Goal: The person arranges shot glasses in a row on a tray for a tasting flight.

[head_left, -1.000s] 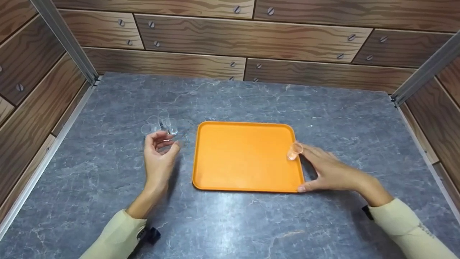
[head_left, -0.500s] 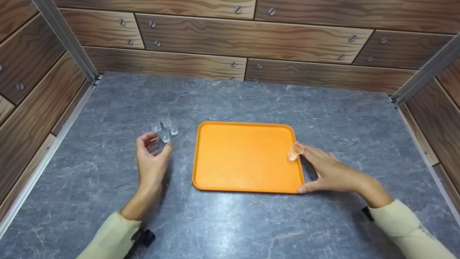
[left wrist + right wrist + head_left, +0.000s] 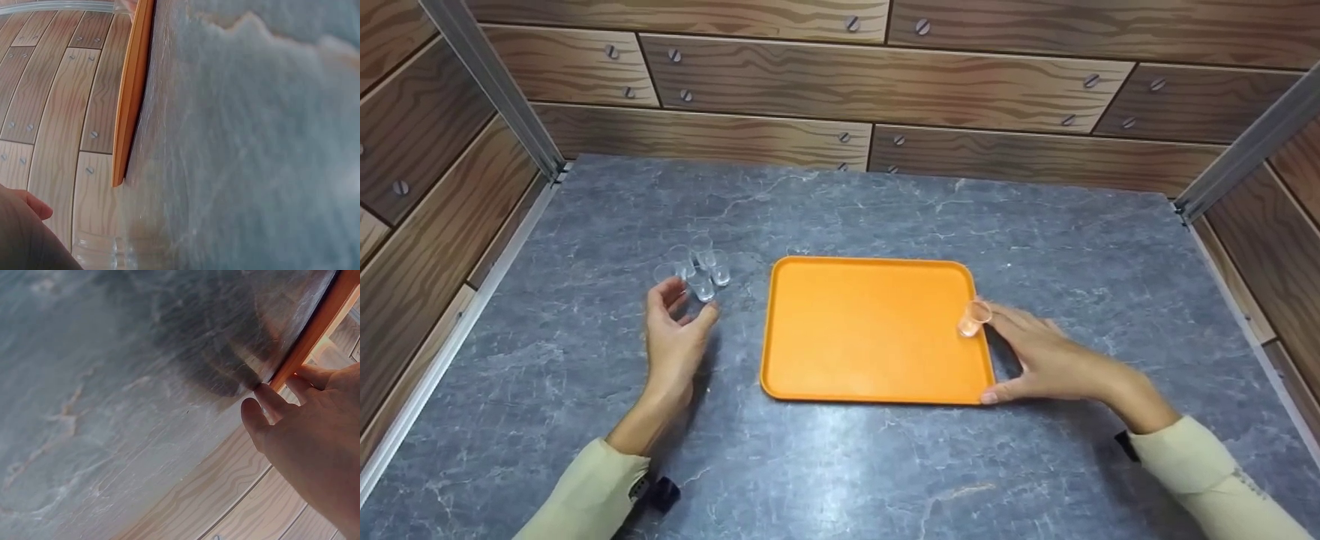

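My left hand [image 3: 676, 341] hovers at the near side of a cluster of small clear shot glasses [image 3: 701, 259], fingers loosely bent. The nearest glass [image 3: 703, 289] stands just beyond the gap between its thumb and fingers; contact cannot be made out. In the left wrist view, faint glasses [image 3: 115, 250] show low down, near a fingertip [image 3: 39, 207]. An orange tray [image 3: 870, 330] lies in the middle. Along its right edge rests my right hand [image 3: 1039, 356], thumb at the near corner. One shot glass [image 3: 969, 322] is on the tray, close to those fingers. The right wrist view shows fingertips [image 3: 264, 396] against the rim.
A grey marbled tabletop [image 3: 840, 465] carries everything. Wood-patterned panels [image 3: 840, 82] wall it at the back and both sides, with metal corner posts [image 3: 495, 82] at the far left and right.
My left hand has drawn back slightly left, so the nearest glass now shows between thumb and fingers. The right hand, tray and glass on it stay put.
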`<state>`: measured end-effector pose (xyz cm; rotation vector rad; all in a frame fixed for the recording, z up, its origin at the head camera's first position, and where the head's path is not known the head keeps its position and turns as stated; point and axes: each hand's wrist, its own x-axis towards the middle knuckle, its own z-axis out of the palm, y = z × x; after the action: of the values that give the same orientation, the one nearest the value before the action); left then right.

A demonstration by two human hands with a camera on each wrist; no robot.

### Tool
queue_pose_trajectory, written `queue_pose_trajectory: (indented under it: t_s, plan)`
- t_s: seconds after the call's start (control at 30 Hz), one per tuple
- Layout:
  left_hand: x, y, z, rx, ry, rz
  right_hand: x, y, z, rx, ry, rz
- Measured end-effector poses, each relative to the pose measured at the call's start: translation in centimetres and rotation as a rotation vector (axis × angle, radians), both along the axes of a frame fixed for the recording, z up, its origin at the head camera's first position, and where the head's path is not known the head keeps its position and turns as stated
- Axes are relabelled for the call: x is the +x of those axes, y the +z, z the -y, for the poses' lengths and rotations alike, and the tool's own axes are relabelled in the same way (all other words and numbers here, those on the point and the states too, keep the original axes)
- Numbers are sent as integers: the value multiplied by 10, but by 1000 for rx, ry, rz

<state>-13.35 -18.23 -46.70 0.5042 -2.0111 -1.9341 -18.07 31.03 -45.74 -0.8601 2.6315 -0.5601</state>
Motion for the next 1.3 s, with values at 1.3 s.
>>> queue_pose_trajectory:
  t_s: [1.3]
  plan:
    - [-43, -12, -4, 112, 68, 26, -1, 0, 1, -9, -5, 4]
